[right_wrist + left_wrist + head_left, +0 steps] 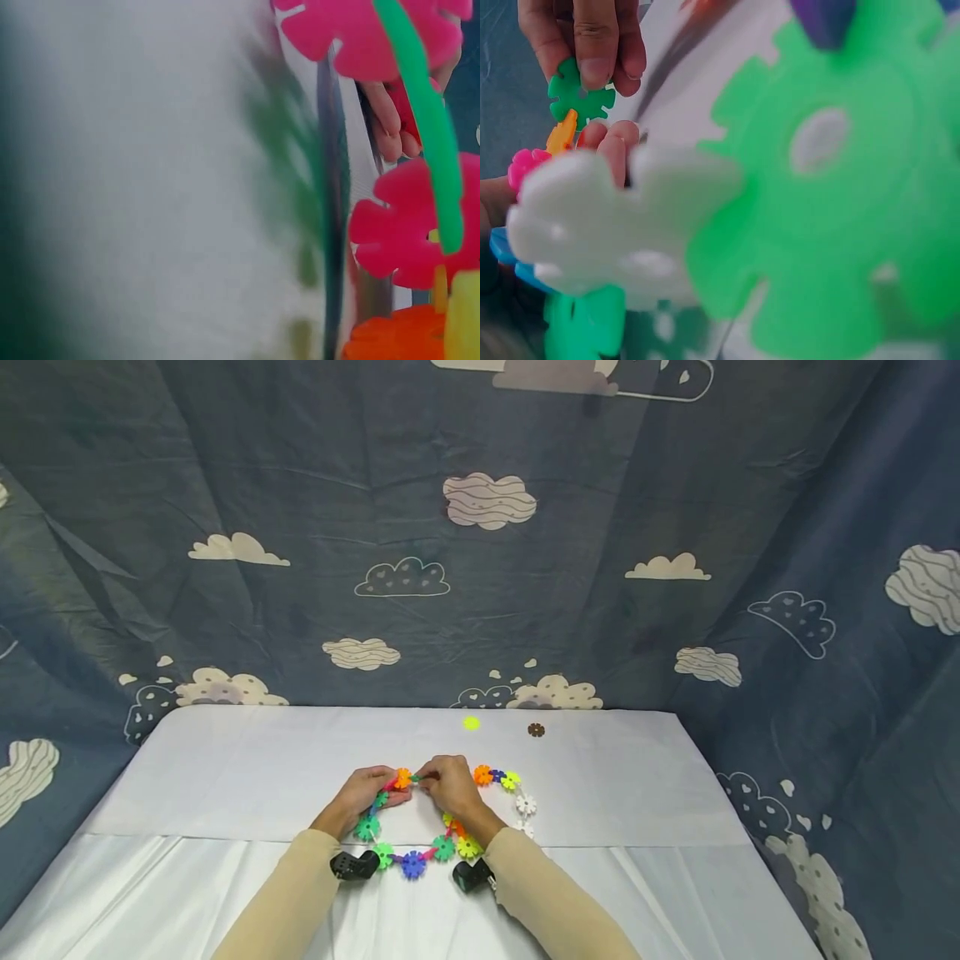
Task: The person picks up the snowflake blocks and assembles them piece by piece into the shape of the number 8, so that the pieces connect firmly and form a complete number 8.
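Note:
A chain of colourful notched plastic discs hangs from my left hand (365, 793), which holds it near an orange disc (403, 778) at its upper left end. A pink disc (529, 163) sits beside the orange one in the left wrist view. My right hand (452, 783) pinches a green disc (570, 94) between thumb and fingers, its edge touching the orange disc. Blurred and close in the left wrist view are a light green disc (907, 195) and a white disc (607, 225). The right wrist view has pink discs (401, 217) and an edge-on green disc (420, 97).
The chain curves past a blue disc (413, 865) and under my right wrist to white discs (526, 805) and another orange disc (483, 774). A loose yellow disc (471, 723) and a brown disc (536, 730) lie farther back on the white-covered table (637, 777). Dark cloud-printed cloth (555, 610) hangs behind.

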